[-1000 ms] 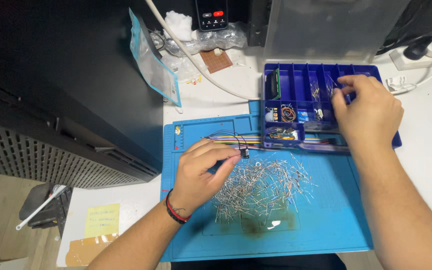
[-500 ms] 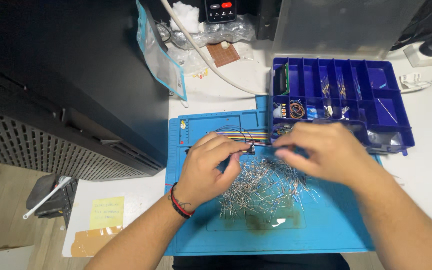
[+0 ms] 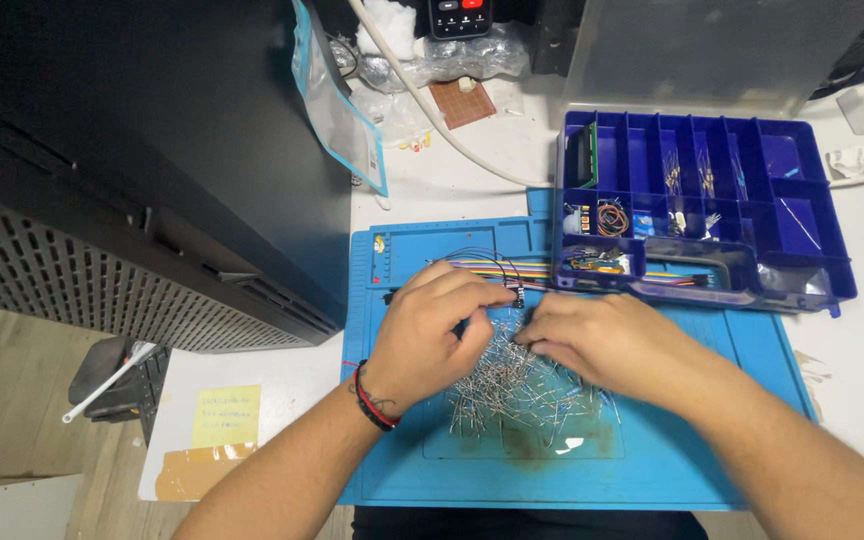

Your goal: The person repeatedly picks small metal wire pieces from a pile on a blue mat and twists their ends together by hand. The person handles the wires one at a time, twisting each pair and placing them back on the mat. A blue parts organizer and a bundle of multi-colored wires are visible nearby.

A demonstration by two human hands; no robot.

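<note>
A white table [image 3: 282,385] is taking up the right of the view, with a big black cabinet [image 3: 122,150] sitting along its left edge, its side panel perforated like a grille [image 3: 52,270]. Pale wood floor [image 3: 22,430] is showing at lower left, where a dark stool [image 3: 117,375] is standing. Even indoor light is falling over everything, leaving the cabinet's top in shadow.

A work mat [image 3: 652,470] fills the lower centre of the frame, a heap of small wire-legged parts [image 3: 517,395] on it. A compartment box [image 3: 702,205] sits at upper right, overlapping the mat's top edge. Both hands [image 3: 427,335] [image 3: 602,340] meet over the heap.
</note>
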